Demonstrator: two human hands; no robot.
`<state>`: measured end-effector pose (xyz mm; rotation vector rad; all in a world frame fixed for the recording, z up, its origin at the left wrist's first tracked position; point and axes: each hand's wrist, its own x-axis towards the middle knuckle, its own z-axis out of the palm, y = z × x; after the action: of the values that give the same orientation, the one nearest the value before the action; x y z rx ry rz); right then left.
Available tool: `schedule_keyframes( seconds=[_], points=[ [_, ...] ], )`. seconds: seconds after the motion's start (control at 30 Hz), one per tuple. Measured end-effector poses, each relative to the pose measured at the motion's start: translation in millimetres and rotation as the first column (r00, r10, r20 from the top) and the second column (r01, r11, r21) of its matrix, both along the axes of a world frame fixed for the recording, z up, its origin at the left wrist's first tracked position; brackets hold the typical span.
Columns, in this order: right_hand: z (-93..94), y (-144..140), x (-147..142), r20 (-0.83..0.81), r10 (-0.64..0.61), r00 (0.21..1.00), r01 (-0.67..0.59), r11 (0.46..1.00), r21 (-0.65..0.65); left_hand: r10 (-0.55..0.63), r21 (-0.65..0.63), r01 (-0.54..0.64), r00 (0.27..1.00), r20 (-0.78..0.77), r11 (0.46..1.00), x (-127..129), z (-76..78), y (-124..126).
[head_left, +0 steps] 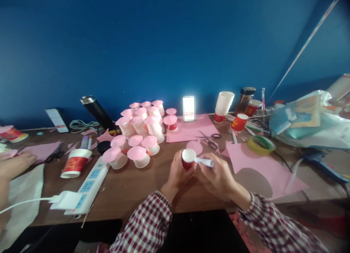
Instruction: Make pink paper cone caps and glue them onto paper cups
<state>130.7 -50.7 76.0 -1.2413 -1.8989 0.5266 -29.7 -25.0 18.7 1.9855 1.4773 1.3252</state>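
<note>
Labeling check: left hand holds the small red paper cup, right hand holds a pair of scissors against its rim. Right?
Not quite. The head view shows the right hand holding a white glue stick, not scissors, at the rim of the red paper cup in the left hand. The scissors lie on the table.

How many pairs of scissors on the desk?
2. One pair of scissors lies on the pink paper beyond the hands; a black-handled pair lies at far left by another person's hand. Clutter may hide more.

Dim overall, soft and slightly blurred throughout. Blown-out white glare from the upright glowing phone screen at centre. Soft rounded shadow across the pink paper sheet at lower right. Strong wide-angle bending and smearing toward edges and corners.
</note>
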Motion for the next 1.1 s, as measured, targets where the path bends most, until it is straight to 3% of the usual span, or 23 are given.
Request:
schedule_keyframes(
  seconds=[0.47,0.77,1.1],
  points=[
    [3.6,2,1,-0.051,0.023,0.998,-0.026,0.998,-0.054,-0.013,0.006,0.013,1.000,0.007,1.000,-2,-4.2,0],
    [-8.1,4,6,-0.263,-0.099,0.960,0.063,0.988,-0.139,0.034,-0.046,-0.033,0.999,0.028,0.998,-2,-4.3,0],
    [-13.6,-3,0,-0.175,-0.066,0.982,0.049,0.994,-0.097,0.039,-0.088,-0.038,0.999,0.009,0.995,-4,-7.1,0]
  ],
)
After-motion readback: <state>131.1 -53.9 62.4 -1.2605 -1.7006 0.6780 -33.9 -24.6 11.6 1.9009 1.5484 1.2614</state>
